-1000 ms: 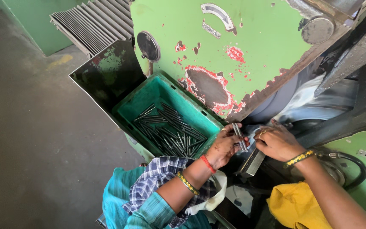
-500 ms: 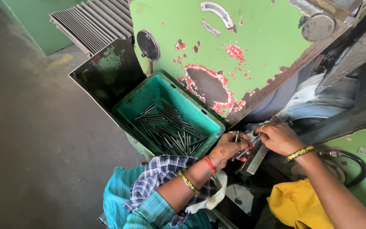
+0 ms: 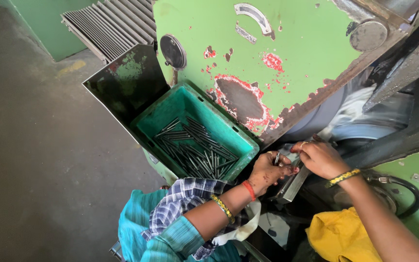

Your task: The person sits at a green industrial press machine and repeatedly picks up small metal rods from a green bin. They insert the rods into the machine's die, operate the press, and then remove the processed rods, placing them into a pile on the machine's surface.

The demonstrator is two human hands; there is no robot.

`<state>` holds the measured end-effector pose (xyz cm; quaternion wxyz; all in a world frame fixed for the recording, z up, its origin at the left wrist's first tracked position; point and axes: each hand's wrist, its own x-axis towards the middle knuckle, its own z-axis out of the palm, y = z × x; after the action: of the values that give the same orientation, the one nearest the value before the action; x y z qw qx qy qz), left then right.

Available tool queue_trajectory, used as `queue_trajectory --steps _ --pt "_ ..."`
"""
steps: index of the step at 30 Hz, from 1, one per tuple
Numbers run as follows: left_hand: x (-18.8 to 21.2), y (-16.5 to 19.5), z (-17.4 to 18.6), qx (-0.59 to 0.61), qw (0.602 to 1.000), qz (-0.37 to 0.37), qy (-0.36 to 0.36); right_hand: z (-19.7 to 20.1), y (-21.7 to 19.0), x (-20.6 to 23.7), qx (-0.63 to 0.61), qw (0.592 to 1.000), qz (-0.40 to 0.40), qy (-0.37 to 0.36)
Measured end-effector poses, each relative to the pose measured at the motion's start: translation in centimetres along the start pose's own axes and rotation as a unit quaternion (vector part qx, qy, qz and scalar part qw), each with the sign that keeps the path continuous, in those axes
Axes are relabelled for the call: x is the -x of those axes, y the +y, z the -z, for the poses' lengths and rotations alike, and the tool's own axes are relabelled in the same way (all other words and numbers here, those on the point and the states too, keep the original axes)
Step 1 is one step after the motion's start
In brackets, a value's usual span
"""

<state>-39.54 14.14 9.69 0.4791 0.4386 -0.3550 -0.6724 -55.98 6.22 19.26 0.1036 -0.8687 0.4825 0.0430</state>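
Both hands have drawn closer together since a second ago, meeting at the angled metal guide (image 3: 294, 182) beside the green machine (image 3: 292, 53). Just left sits the teal crate (image 3: 190, 104) of loose steel pins (image 3: 197, 150). Left hand (image 3: 267, 172) pinches one small pin (image 3: 277, 157), fingers narrow; right hand (image 3: 318, 157) curls against it, grip unclear.

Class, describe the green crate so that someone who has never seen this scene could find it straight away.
Start at the big green machine with flaking red patches. Below its side panel, beside a dark metal sheet, sits the crate, just left of the left hand. It is the only teal plastic box, open-topped, with thin dark metal rods lying loose in its bottom.
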Motion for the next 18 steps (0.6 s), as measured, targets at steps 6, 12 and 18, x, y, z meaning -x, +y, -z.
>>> queue_trajectory --steps 6,12,18 --pt "-2.2 -2.2 -1.0 0.144 0.987 -0.069 -0.016 1.7 -2.7 1.8 0.083 0.987 0.016 -0.136" --pt "-3.1 -3.1 -0.3 0.233 0.972 -0.007 0.034 2.0 -5.3 2.7 0.175 0.973 0.015 -0.148" --pt "-1.2 -0.7 1.0 0.308 0.950 0.051 0.008 1.8 -4.1 1.9 0.176 0.974 0.025 -0.139"
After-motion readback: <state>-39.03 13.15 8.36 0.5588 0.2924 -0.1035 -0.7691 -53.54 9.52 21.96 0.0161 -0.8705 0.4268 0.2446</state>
